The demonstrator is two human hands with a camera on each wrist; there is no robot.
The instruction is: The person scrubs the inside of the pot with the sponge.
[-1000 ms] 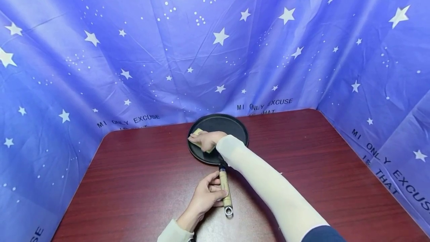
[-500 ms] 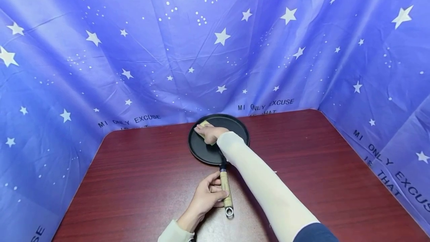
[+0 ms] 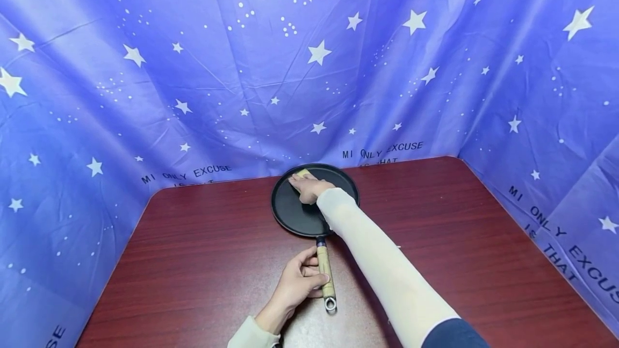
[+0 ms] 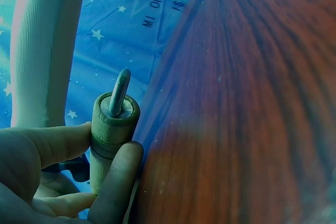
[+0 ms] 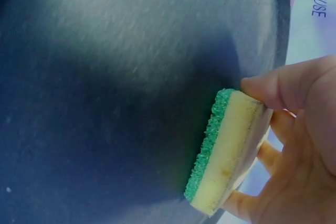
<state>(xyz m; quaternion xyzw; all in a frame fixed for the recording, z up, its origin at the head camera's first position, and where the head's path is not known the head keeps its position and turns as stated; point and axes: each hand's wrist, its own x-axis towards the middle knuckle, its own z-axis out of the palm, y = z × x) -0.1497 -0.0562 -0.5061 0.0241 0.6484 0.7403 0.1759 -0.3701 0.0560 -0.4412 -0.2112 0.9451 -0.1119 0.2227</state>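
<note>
A round black frying pan (image 3: 302, 222) lies on the table, its wooden handle (image 3: 323, 256) towards me. My left hand (image 3: 296, 281) grips that handle between thumb and fingers; in the left wrist view the handle's end (image 4: 118, 124) carries a metal ring. Over the far left part of the pan, my right hand (image 3: 312, 189) holds a sponge (image 3: 303, 173) against the cooking surface. Seen from the right wrist, the sponge (image 5: 226, 156) is yellow with a rough green layer facing the pan. The thumb is at one end of it, fingers behind.
The dark red wooden table (image 3: 193, 262) carries the pan close to its far edge. Blue cloth (image 3: 232, 69) with white stars hangs behind the table and along both sides. My right forearm (image 3: 382, 262) crosses over the table from the right.
My right hand and the sponge have moved across the pan, from its left side towards the far rim and slightly right. The left hand and the pan stay put.
</note>
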